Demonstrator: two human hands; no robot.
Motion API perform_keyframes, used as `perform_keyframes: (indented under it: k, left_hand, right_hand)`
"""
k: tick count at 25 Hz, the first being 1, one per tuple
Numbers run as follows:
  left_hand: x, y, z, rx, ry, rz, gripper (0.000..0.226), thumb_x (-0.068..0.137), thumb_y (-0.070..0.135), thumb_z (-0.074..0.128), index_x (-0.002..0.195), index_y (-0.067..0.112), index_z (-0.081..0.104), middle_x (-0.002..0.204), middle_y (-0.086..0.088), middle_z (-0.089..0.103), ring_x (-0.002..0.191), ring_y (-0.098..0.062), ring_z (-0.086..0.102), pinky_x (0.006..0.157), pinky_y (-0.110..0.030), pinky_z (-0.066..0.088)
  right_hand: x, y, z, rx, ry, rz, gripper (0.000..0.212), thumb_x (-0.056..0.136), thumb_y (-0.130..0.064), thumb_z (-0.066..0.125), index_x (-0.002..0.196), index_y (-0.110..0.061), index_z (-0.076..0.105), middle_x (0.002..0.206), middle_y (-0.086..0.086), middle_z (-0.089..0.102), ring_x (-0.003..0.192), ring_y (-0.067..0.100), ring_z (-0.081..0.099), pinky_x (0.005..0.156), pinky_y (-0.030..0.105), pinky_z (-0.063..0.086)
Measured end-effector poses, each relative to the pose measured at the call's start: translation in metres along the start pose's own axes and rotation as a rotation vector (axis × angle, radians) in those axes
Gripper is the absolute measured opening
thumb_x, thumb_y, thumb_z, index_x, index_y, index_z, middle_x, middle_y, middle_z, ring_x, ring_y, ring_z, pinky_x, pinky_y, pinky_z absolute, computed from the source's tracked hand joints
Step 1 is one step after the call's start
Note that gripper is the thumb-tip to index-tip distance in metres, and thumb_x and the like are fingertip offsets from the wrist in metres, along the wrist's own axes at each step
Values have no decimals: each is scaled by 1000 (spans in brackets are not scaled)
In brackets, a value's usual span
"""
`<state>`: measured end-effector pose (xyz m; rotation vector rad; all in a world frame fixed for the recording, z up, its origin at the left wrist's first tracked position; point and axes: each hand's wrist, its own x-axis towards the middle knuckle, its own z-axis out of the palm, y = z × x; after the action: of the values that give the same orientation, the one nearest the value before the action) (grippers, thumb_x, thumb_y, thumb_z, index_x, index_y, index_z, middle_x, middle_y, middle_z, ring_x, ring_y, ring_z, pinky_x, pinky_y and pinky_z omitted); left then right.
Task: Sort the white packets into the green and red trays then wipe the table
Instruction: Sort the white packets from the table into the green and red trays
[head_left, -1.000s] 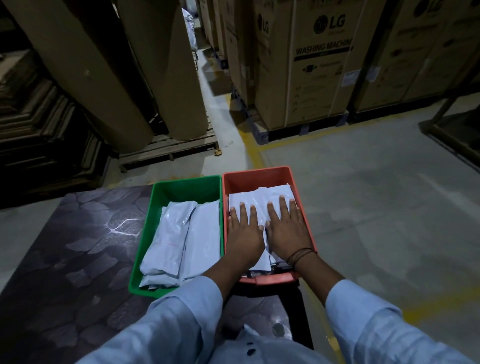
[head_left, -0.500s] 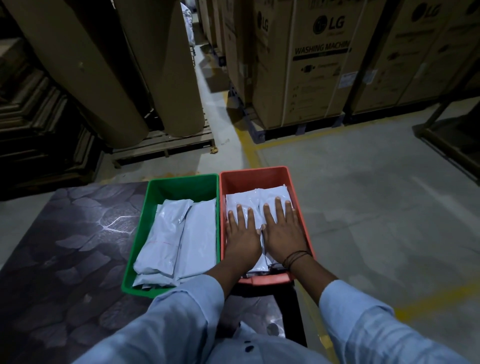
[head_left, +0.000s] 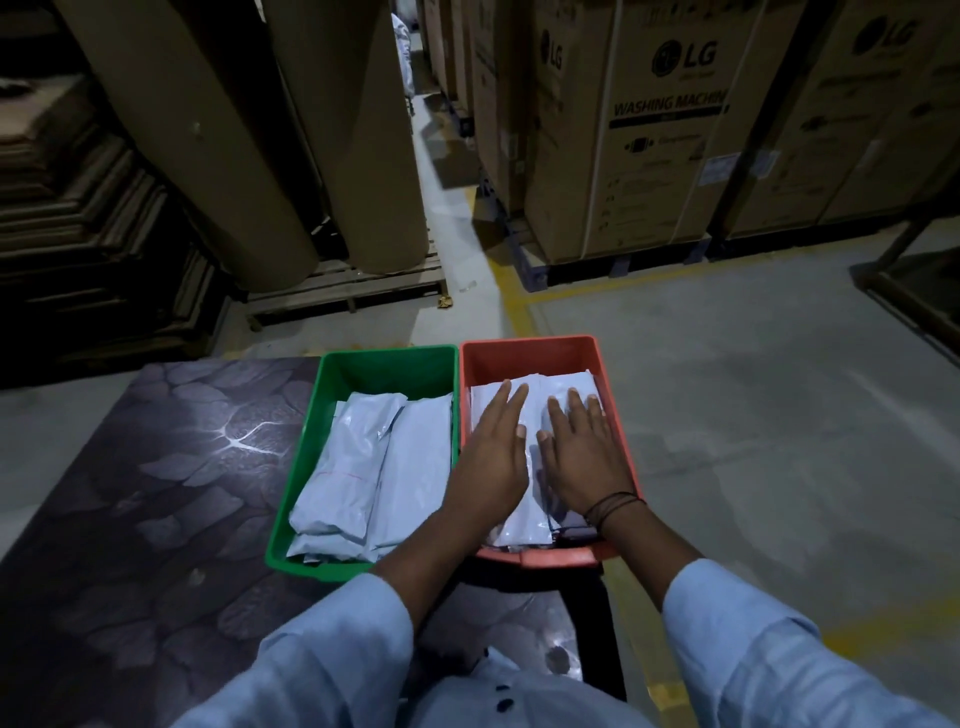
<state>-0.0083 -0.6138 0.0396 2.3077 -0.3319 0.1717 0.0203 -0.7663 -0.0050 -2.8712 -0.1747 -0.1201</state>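
Both hands lie flat with straight fingers on the white packets (head_left: 558, 387) stacked in the red tray (head_left: 530, 352), the left hand (head_left: 491, 457) on the left part of the stack and the right hand (head_left: 584, 457) on the right part, neither curling round anything. The green tray (head_left: 384, 358) stands just beside the red one on its left, both on the dark patterned table (head_left: 156, 493), and it holds more packets (head_left: 374, 467) lying lengthwise.
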Motion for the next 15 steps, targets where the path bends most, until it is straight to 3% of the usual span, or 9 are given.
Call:
perform_keyframes:
  k: [2,5,7,11,15]
  left_hand:
    - [-3,-19,-29,-20,138,36,48,107,15,38,154,24,38,162,5,34,149,-6,29,121,-22,24]
    - [-6,-72,-66,84,202,-73,49,104,12,37,152,21,42,159,-2,40,147,-16,35,120,-32,32]
    - [-8,-114,-83,240,117,-134,51,102,14,36,152,18,42,160,-8,39,148,-25,35,119,-43,34]
    - [-20,-172,-94,596,-271,-237,60,104,24,35,160,14,17,169,-16,7,154,-44,9,124,-56,15]
    - [-35,-170,-85,560,-222,-284,63,99,37,26,156,11,33,166,-18,18,150,-52,16,114,-68,25]
  right_hand:
    - [4,-16,-7,48,15,-29,71,96,-45,11,152,-7,35,159,25,26,149,44,17,124,51,12]
    - [11,-53,-14,100,55,-110,65,98,-42,19,150,-7,40,157,24,30,148,43,20,122,52,18]
    - [16,-83,-15,117,72,-162,60,100,-38,27,149,-7,40,157,24,31,148,44,20,121,53,21]
    - [17,-137,-2,133,-18,-237,56,99,-25,43,151,-4,34,159,26,22,149,43,16,122,50,21]
    - [16,-175,25,55,-259,-282,74,96,-24,52,155,-1,14,163,25,7,151,41,5,123,46,12]
